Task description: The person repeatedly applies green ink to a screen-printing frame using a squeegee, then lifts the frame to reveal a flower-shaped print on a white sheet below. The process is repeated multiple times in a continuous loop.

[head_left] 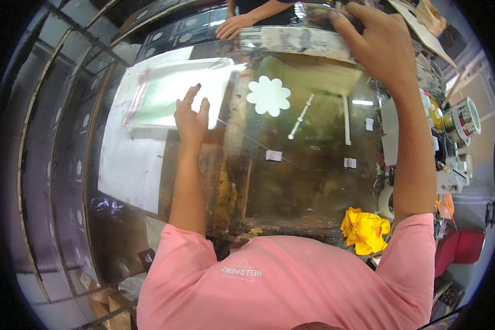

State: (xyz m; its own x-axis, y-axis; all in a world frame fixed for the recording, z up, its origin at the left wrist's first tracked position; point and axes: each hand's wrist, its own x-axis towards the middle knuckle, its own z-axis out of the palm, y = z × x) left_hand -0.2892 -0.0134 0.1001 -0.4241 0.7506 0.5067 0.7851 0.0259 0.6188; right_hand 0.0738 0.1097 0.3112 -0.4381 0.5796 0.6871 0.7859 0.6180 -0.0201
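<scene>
My left hand [191,116] is open, fingers spread, over a shiny translucent sheet [165,96] with greenish and pinkish tints. That sheet lies on large white paper [127,159] on the left of the worktable. At the far right my right hand [377,47] is closed round the end of a paint-smeared, grey-white frame [297,42]; some of its fingers are hidden. Nearer to me, on the brown glossy table surface [308,192], lie a white flower shape [269,96], a thin white strip with bumps [301,116] and a straight white strip [347,121].
Small pale tabs [274,156] dot the surface. A crumpled yellow cloth [365,231] sits at the near right edge, near a tape roll [386,202]. Tubs [462,118] crowd the right side. Across the table rests another person's hand [235,26]. Rack bars [52,181] stand at left.
</scene>
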